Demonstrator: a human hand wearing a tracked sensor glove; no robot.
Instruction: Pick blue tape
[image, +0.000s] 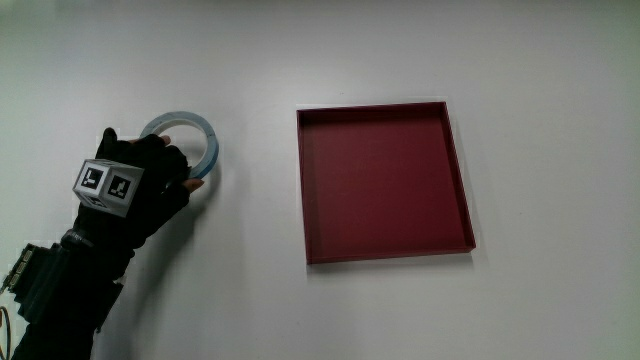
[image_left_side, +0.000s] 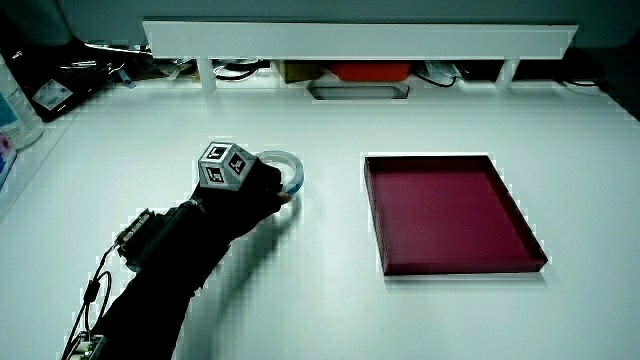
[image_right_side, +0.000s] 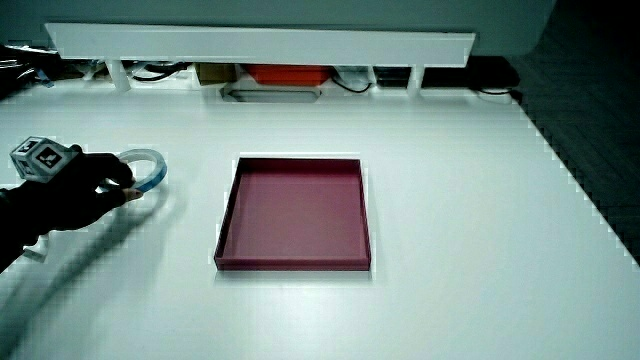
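Blue tape is lying flat on the white table, its round opening facing up, so there is no long axis to speak of; the ring's axis is pointing straight up from the tabletop. It is a pale blue roll with a whitish inner edge. In both side views it is reading as a flattened ring, again lying flat on the surface.

The hand is sitting over the part of the tape nearest the person, covering that part of the ring. Fingers are curling around the ring's band, gripping it, with a fingertip showing at the ring's outer edge. The tape is looking like it is touching the table; can't tell if any part is lifted. The patterned cube is sitting on the back of the glove, and the forearm is stretching back toward the person.

A dark red tray, square and shallow, is lying flat beside the tape, well apart from it, with bare table between them. In a side view the low white partition is running along the table edge farthest from the person.
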